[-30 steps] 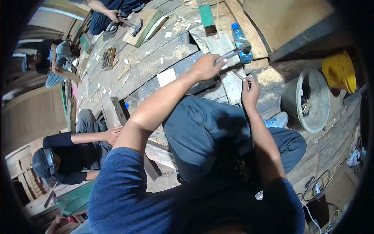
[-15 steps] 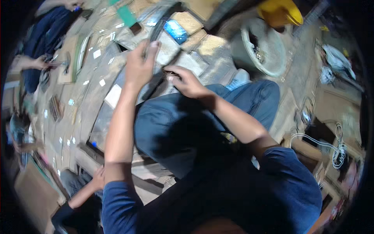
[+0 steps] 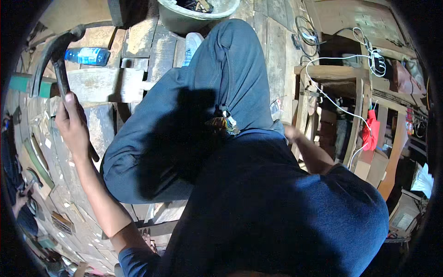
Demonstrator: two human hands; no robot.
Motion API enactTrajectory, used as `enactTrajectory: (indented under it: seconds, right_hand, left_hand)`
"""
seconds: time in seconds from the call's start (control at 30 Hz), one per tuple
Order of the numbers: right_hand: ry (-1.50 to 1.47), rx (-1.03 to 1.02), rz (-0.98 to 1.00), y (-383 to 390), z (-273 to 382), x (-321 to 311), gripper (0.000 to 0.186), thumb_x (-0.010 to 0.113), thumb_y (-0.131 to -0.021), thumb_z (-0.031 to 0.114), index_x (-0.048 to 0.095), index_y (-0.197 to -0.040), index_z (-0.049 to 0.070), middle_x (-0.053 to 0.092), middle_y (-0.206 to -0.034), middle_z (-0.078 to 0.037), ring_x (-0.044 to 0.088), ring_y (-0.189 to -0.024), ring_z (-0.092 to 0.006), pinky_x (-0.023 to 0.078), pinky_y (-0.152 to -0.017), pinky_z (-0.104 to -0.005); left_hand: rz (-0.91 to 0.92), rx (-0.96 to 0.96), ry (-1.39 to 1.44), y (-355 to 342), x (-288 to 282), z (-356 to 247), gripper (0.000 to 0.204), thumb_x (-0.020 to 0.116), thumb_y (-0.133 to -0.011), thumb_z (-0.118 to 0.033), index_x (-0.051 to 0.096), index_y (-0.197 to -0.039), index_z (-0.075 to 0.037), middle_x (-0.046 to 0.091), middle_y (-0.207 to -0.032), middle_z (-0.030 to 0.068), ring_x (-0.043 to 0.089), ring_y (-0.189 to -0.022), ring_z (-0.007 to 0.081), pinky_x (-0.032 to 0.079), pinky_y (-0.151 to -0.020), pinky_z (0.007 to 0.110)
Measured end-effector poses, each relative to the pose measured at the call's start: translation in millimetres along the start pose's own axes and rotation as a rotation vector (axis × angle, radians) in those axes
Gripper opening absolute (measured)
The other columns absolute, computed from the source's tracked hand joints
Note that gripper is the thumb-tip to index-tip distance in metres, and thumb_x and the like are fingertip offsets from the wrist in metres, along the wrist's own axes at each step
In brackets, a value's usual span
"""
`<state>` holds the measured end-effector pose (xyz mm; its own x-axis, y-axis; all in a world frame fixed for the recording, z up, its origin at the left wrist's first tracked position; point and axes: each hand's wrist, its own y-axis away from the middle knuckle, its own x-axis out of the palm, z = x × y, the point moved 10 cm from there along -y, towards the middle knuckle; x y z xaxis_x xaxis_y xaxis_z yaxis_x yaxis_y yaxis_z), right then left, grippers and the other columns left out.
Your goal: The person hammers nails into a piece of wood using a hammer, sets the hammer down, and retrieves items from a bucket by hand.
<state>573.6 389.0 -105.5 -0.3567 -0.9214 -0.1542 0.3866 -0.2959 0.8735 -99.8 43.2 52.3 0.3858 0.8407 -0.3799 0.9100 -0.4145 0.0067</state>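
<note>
My left hand (image 3: 74,122) is closed on a dark claw hammer (image 3: 62,76), holding it upright at the left, beside my bent leg. A blue plastic bottle (image 3: 87,57) lies near the hammer head, above a pale weathered board (image 3: 127,85). My right hand (image 3: 290,132) is low at my right hip against my dark trousers, its fingers mostly hidden by cloth and my body. A small cluster of keys or trinkets (image 3: 230,125) hangs at my waist.
A grey tub (image 3: 198,15) with scraps stands beyond my knee. At the right are a wooden frame (image 3: 332,72), white cables (image 3: 376,64) and a red object (image 3: 371,131). Co-workers' hands and tools (image 3: 27,194) show at the far left edge, on the plank floor (image 3: 83,203).
The view has swung rightward and down. My left hand has brought the hammer out to the left. My right hand has left the board area and moved down to my right hip.
</note>
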Motion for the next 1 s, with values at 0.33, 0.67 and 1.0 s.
enactTrajectory:
  seconds: [0.33, 0.67, 1.0]
  right_hand:
    - [-0.690, 0.289, 0.149, 25, 11, 86, 0.047, 0.041, -0.097, 0.039, 0.057, -0.120, 0.002, 0.064, -0.115, -0.012, 0.059, -0.109, -0.0205, 0.045, -0.095, -0.0337]
    - [-0.806, 0.229, 0.197, 15, 62, 86, 0.049, 0.040, -0.099, 0.038, 0.059, -0.117, -0.003, 0.065, -0.113, -0.012, 0.062, -0.104, -0.0216, 0.046, -0.094, -0.0345]
    - [-0.644, 0.171, 0.228, -45, 46, 68, 0.045, 0.042, -0.098, 0.036, 0.060, -0.114, -0.002, 0.065, -0.109, -0.012, 0.062, -0.098, -0.0213, 0.047, -0.089, -0.0340]
  left_hand:
    - [-0.020, -0.004, 0.019, 11, 7, -19, 0.037, 0.050, -0.099, -0.039, 0.061, -0.086, -0.005, 0.040, -0.062, -0.0085, 0.031, -0.055, 0.0026, 0.021, -0.048, 0.022]
    - [0.004, 0.108, -0.185, 6, 12, 5, 0.041, 0.050, -0.099, -0.034, 0.052, -0.072, -0.003, 0.037, -0.059, -0.0047, 0.031, -0.056, 0.0067, 0.025, -0.049, 0.027]
    - [0.073, -0.170, -0.390, 11, 14, 44, 0.044, 0.052, -0.096, -0.040, 0.054, -0.073, -0.003, 0.044, -0.059, 0.0020, 0.042, -0.057, 0.0111, 0.035, -0.053, 0.029]
